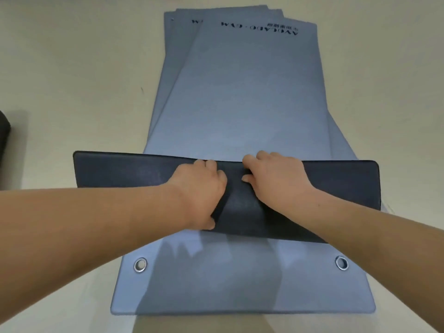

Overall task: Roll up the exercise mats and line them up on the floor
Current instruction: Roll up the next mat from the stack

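A stack of blue-grey exercise mats lies flat on the pale floor, fanned slightly so their far corners do not line up. The top mat runs away from the person, with dark lettering printed upside down at its far end. Its near end is turned back over itself, showing the dark underside as a wide band lying across the stack. Both hands meet at the middle of that band, close together but not touching. The left hand grasps the turned part, fingers curled over its far edge and thumb down at its near edge. The right hand grasps it just beside, fingers hooked over the far edge and thumb pressed on the dark surface. The band buckles a little between them. Nearer the person, the next mat down lies uncovered, with a metal eyelet near its left corner and a second eyelet near its right. A dark object sits on the floor at the far left; I cannot tell what it is.
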